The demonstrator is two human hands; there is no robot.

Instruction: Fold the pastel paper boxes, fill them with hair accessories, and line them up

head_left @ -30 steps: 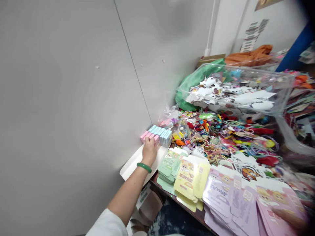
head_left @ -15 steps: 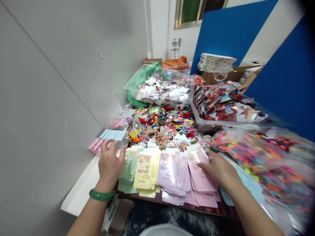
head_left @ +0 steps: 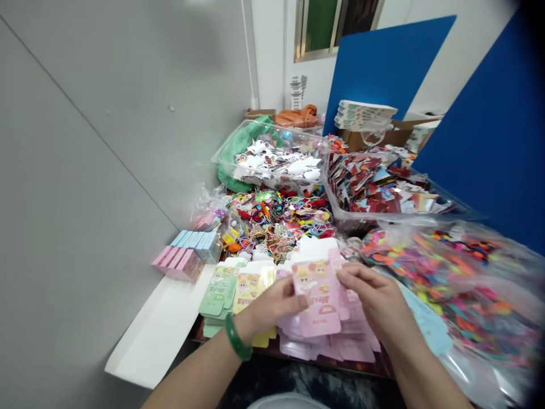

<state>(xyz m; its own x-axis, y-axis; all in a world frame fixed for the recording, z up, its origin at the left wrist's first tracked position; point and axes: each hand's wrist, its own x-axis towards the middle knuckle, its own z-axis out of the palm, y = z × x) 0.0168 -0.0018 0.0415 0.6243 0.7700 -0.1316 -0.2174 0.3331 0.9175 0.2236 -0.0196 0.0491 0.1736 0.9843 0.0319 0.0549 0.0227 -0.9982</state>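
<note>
- A clear bin (head_left: 232,141) of stickers stands far back.
- A hair-tie heap (head_left: 281,218) lies before it.
- A pink flat carton (head_left: 317,298) is held above the near-edge stacks.
- The right hand (head_left: 377,298) has its fingers pinched on the carton's right edge.
- The left hand (head_left: 272,307) has its fingers clamped on the left edge.

The left forearm (head_left: 191,375) is bare and enters from 7 o'clock, angling toward 2 o'clock. Its wrist (head_left: 249,326) is straight. The left hand (head_left: 272,307) lies with its thumb side up, and the thumb (head_left: 293,301) reaches toward 3 o'clock, pressed down against the curled fingers in a pinch. The right forearm (head_left: 421,375), also bare, enters from 5 o'clock and points toward 10 o'clock. The right hand (head_left: 374,301) is back-up, its fingertips (head_left: 347,275) bent in toward 9 o'clock and also closed in a pinch. The 2 hands sit near each other at the same height, thumbs facing.
</note>
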